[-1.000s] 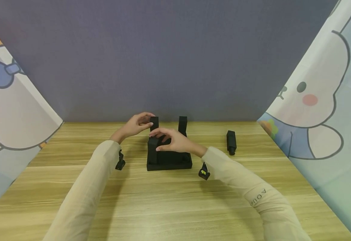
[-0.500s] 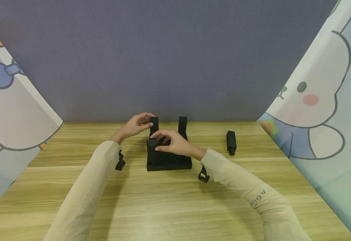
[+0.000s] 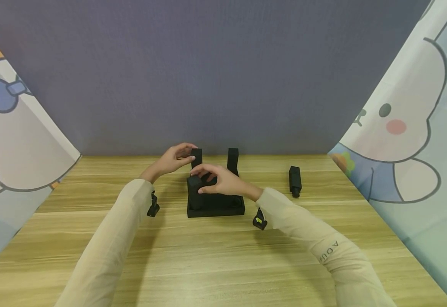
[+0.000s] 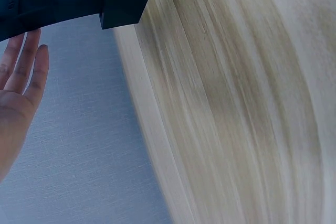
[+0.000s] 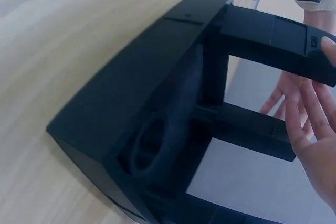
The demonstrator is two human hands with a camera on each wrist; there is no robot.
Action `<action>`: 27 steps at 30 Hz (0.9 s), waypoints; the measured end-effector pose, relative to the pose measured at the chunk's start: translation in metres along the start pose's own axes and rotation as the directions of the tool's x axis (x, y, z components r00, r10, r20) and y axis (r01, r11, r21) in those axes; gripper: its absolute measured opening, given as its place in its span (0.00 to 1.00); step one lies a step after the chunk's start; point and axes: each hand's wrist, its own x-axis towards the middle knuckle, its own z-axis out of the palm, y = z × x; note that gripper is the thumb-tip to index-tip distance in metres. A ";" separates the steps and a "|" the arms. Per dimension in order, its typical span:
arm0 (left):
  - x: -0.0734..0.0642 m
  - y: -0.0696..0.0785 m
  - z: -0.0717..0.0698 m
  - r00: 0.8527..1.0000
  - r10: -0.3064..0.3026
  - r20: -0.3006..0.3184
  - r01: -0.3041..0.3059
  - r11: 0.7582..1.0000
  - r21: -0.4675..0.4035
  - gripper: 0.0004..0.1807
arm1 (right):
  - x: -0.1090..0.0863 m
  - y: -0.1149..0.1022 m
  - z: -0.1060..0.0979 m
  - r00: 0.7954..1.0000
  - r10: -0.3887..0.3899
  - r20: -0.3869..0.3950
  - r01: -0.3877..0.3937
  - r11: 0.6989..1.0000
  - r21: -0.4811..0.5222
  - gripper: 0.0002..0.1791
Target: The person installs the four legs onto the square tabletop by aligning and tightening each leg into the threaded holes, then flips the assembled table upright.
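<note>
A black base (image 3: 215, 212) stands on the table with several square posts upright on it. My left hand (image 3: 173, 160) holds the back-left post (image 3: 197, 163) near its top, thumb in front. In the left wrist view that hand's fingers (image 4: 38, 74) reach the post (image 4: 52, 1). My right hand (image 3: 225, 182) grips the top of the front-left post (image 3: 194, 195), thumb on its right side and fingers behind. The right wrist view shows this post (image 5: 281, 38) beside my hand (image 5: 321, 156). A round socket (image 5: 149, 142) lies bare at the base's front-right corner.
The back-right post (image 3: 232, 160) stands free of both hands. A loose black post (image 3: 295, 179) with a round peg end lies on the wooden table (image 3: 208, 264) to the right. A grey panel (image 3: 215, 85) rises behind the table.
The front-left post has turned about its upright axis in my right hand, which dipped slightly and came back up. My left hand has kept its place.
</note>
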 end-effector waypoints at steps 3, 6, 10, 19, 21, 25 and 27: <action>0.003 -0.007 0.000 1.000 0.006 -0.001 -0.006 1.000 0.011 0.21 | 0.001 -0.002 -0.003 0.999 0.005 0.047 -0.004 1.000 -0.016 0.26; 0.006 -0.018 0.001 1.000 0.011 -0.002 -0.011 1.000 0.017 0.21 | 0.001 -0.002 -0.004 0.998 0.014 0.066 -0.012 1.000 -0.029 0.26; 0.008 -0.025 0.001 1.000 0.014 -0.008 -0.014 1.000 0.013 0.22 | 0.000 -0.002 -0.002 0.999 0.021 0.048 -0.019 0.999 -0.033 0.24; 0.009 -0.025 0.001 1.000 0.007 -0.013 -0.007 1.000 0.006 0.21 | -0.007 -0.002 0.007 0.996 0.003 -0.089 -0.008 0.999 -0.052 0.25; 0.009 -0.025 0.000 1.000 0.008 -0.014 -0.008 1.000 0.006 0.21 | -0.008 -0.002 0.009 0.994 -0.004 -0.106 -0.002 0.998 -0.055 0.25; 0.009 -0.026 0.000 1.000 0.008 -0.014 -0.008 1.000 0.007 0.21 | -0.007 -0.002 0.007 0.996 -0.001 -0.085 -0.004 0.998 -0.064 0.26; 0.009 -0.026 0.000 1.000 0.009 -0.014 -0.008 1.000 0.010 0.21 | -0.006 -0.003 0.004 0.999 0.009 -0.052 -0.012 0.998 -0.060 0.27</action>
